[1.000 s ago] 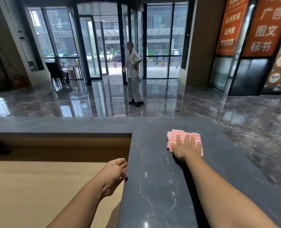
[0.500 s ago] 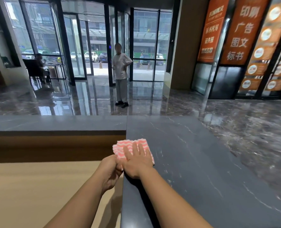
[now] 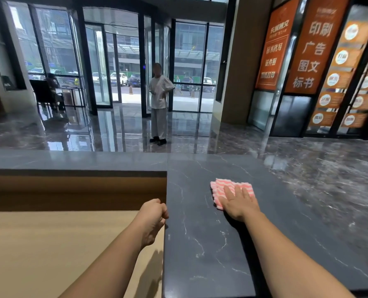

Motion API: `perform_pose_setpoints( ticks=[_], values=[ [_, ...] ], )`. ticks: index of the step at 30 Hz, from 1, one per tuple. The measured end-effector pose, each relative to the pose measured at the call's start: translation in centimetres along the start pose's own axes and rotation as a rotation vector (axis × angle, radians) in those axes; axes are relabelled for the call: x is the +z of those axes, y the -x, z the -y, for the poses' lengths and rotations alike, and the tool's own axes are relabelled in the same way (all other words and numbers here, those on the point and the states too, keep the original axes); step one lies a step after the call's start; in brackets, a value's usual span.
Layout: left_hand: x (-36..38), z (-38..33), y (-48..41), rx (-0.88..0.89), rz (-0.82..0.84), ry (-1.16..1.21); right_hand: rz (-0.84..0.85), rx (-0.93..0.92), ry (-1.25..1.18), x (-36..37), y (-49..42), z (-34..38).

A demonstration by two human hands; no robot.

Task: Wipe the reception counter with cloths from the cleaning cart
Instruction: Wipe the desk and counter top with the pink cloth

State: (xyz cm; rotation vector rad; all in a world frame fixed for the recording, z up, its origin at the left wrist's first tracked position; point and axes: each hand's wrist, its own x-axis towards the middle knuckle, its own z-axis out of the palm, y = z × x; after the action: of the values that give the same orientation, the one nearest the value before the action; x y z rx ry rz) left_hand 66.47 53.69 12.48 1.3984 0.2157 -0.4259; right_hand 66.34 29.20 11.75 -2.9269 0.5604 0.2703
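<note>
The right hand (image 3: 240, 203) is laid flat, fingers straight and together, on a pink-and-white striped cloth (image 3: 222, 186). The cloth is pressed against the dark, white-veined stone counter (image 3: 208, 250) and shows beyond the fingertips and to the thumb side. No writing or label can be made out on the cloth.

The left hand (image 3: 154, 215) is seen well to the left of the right hand, at the counter's left edge. Its fingers are curled in and nothing is seen to be held. A pale wooden desk surface (image 3: 49, 250) lies under its forearm.

Far ahead of both hands, a person in light clothing (image 3: 159, 97) is seen standing on the glossy floor (image 3: 114, 130) before glass doors (image 3: 112, 67). Up and to the right of the right hand, an orange banner (image 3: 314, 46) is read as 印刷, 广告, 图文, 标书. A second orange banner (image 3: 272, 50) is blurred; 标书代写 is only partly legible.
</note>
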Motion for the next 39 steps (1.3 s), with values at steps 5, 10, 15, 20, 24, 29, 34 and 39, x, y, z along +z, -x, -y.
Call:
perform_pose_setpoints(
  ticks=[5,10,15,20,24,29,34,39],
  values=[
    [-0.1,0.2,0.2,0.014,0.012,0.035,-0.018,0.05,-0.038,0.3,0.3,1.1],
    [-0.4,0.4,-0.1,-0.007,0.019,0.073,-0.026,0.035,-0.035,0.9,1.3,3.4],
    [-0.4,0.5,0.0,-0.002,0.022,0.074,-0.007,-0.086,0.006,1.8,3.0,8.2],
    [-0.1,-0.1,1.0,0.056,0.067,0.213,0.004,-0.257,0.043,3.2,5.3,13.0],
    [-0.6,0.2,1.5,0.026,0.035,0.271,0.013,-0.35,0.068,3.7,5.8,13.0],
    [0.7,-0.1,2.8,0.019,-0.009,0.156,-0.029,-0.332,0.076,3.3,5.1,8.9],
    [1.5,0.2,3.8,0.034,-0.036,0.055,-0.039,-0.144,0.05,1.9,4.4,1.8],
    [0.3,0.7,4.0,-0.071,-0.056,0.086,-0.028,0.075,0.029,0.6,4.6,-4.7]
  ],
)
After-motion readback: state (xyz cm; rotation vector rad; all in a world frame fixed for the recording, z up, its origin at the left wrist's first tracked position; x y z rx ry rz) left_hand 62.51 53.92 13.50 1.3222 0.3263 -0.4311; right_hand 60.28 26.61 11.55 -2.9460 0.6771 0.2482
